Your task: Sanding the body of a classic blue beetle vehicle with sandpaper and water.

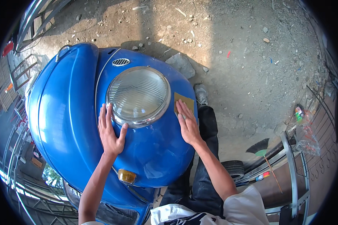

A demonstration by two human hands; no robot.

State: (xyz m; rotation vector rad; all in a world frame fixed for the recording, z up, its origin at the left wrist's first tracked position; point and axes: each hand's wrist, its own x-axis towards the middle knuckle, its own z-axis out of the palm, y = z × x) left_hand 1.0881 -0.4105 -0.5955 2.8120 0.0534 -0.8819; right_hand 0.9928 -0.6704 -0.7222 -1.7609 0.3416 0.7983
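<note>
blue car fender (154, 157), stony dirt ground (236, 52)

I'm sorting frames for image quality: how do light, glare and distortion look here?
Head view: hard sunlight, with a dark shadow on the dirt ground; bright glare patches on the glossy blue car fender; the round ribbed glass headlight is sharp; fisheye bending curves the metal frame near the black rim.
</note>
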